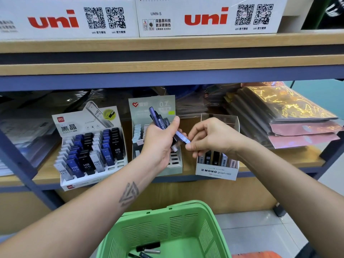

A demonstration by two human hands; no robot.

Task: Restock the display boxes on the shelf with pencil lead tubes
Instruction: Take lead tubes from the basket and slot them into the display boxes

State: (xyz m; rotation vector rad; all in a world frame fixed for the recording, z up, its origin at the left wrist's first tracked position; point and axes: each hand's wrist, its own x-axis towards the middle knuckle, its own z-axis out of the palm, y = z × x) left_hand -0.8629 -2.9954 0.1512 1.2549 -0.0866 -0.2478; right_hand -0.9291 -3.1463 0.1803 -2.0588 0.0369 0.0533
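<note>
Our left hand (158, 142) grips a bundle of lead tubes (162, 121). Our right hand (210, 138) pinches one tube's (183, 137) end, above the MONO box (216, 172).

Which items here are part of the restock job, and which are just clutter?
Part of the job:
- lead tubes held in the left hand
- right hand pinching one tube
- three display boxes: left, middle, MONO box
- green basket with spare tubes

Lying about:
- uni cartons
- shiny packets
</note>
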